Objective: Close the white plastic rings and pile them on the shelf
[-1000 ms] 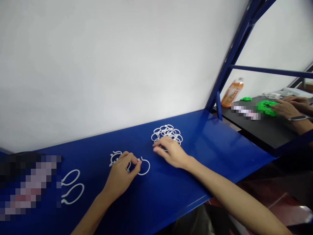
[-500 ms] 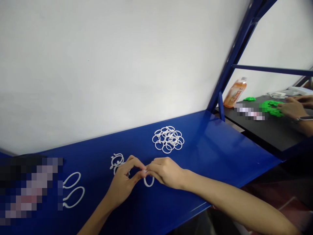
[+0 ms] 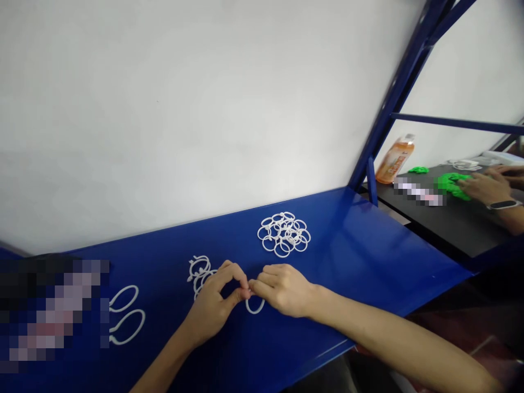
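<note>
Between my hands hangs a thin white plastic ring [image 3: 254, 312], its upper end pinched in my fingertips. My left hand [image 3: 219, 297] grips it with thumb and forefinger; the other fingers are curled. My right hand [image 3: 282, 289] is closed on the same end from the right, covering part of the loop. Partly behind my left hand lies a small group of white open loops [image 3: 199, 266] with little tabbed ends. Farther back, a cluster of white rings [image 3: 282, 248] rests on the blue table [image 3: 344, 262].
Two larger white loops [image 3: 129, 327] lie at the left beside a blurred-out patch and a dark object. A blue metal frame [image 3: 379, 125] rises at the right. Beyond it, another person's hands [image 3: 489, 185] handle green pieces [image 3: 452, 185] on a black table, near an orange bottle [image 3: 395, 158].
The whole view has shifted slightly. My hands keep their pinch on the white ring, fingertips a little closer over its end. The other person's hands have moved a little.
</note>
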